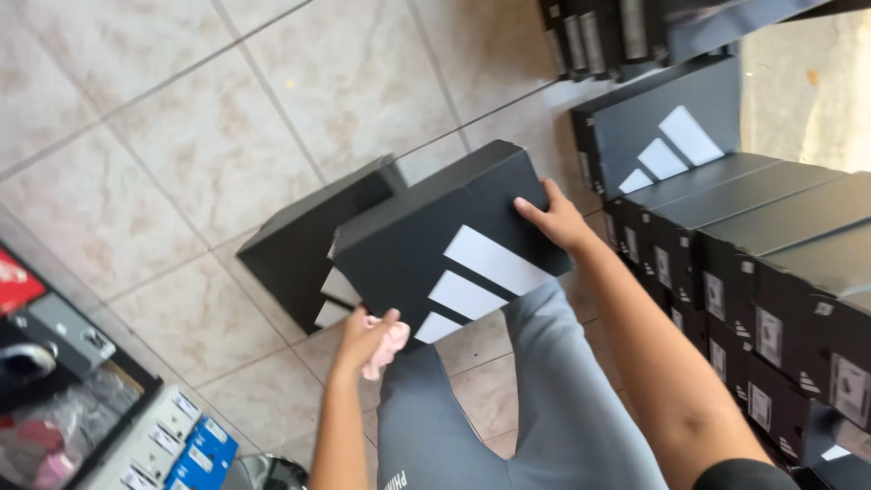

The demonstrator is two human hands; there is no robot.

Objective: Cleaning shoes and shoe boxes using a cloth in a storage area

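Between both hands' fingers hung a black shoebox [449,249] with white stripes: the left hand [367,338], pinching a pink cloth [392,347], propped its near corner, while the right hand [555,218] clasped its far edge. Wiping looked underway. Another box [304,240] sat just behind; stacked boxes [771,272] crowded the right, tiled floor [181,136] lay leftward.

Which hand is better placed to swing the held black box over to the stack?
Right, probably. The right hand grips the black box on the edge facing the stacked boxes; the left hand also holds a pink cloth.
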